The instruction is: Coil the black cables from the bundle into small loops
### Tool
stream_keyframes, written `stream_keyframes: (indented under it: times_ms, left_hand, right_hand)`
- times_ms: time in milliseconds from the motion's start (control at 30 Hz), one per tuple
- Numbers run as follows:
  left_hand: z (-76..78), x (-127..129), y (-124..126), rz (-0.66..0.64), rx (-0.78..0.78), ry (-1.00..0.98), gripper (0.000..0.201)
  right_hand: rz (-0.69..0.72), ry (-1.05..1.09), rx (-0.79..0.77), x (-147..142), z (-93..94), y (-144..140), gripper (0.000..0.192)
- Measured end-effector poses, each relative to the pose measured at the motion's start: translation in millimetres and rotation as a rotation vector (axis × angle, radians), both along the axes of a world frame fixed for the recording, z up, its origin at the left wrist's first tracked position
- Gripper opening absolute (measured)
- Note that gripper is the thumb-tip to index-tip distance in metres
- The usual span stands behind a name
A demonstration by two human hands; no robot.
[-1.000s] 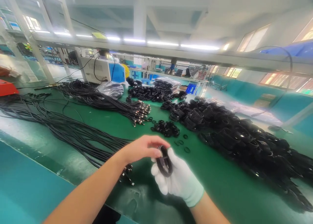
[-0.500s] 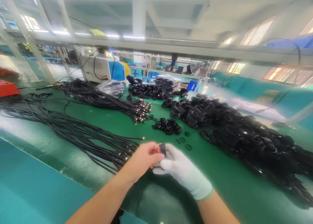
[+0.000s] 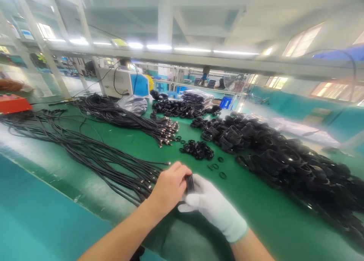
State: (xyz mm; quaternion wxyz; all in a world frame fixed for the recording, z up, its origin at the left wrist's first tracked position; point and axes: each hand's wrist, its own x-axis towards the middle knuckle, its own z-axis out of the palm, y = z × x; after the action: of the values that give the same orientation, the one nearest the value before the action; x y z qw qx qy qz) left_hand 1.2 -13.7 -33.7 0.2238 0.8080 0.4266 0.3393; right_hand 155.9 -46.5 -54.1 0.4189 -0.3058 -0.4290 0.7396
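Both hands meet at near centre of the green bench [image 3: 256, 215]: bare left hand [image 3: 170, 187] and gloved right hand [image 3: 212, 206] clamped together on 1 coiled black cable [image 3: 189, 183], apparently keeping its loops bunched, small ring ties [image 3: 197, 150] just beyond.

hands: 2 (one gloved) | loose rings [image 3: 215, 166]: 3 | red box [image 3: 14, 102]: 1

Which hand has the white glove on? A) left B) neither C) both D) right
D: the right hand wears a white glove, while the left hand is bare; both pinch the coiled black cable between them above the green table.
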Motion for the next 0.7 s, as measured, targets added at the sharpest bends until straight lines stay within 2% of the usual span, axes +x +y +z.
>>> stream_keyframes:
  times_ms: [100,167,233,333,433,500,600,700]
  left_hand:
    - [-14.1,3,5,0.038,0.043,-0.109,0.031]
    - [-16.7,5,9,0.068,0.026,-0.158,0.031]
    - [-11.2,6,14,0.067,-0.028,-0.132,0.028]
    - [5.7,1,22,-0.009,-0.177,-0.152,0.020]
    - [16.1,-6,30,-0.029,-0.318,-0.246,0.021]
    - [14.5,-9,34,-0.062,-0.389,-0.278,0.024]
    - [4.2,-10,36,-0.162,-0.465,-0.312,0.027]
    - [-6.8,-12,38,-0.144,-0.451,-0.258,0.030]
  right_hand:
    - [0.039,0.063,-0.024,-3,-3.5,-1,0.053]
    - [0.061,0.117,-0.050,-3,-7.8,1,0.050]
    - [0.080,0.194,-0.077,0,-12.2,3,0.042]
    - [0.094,0.367,-0.125,8,-14.6,6,0.033]
    - [0.133,0.486,-0.201,15,-11.2,9,0.041]
    - [0.162,0.497,-0.221,16,-8.1,10,0.046]
    - [0.115,0.389,-0.172,13,-4.6,10,0.047]
    - [-0.086,-0.107,-0.014,19,-0.7,12,0.047]
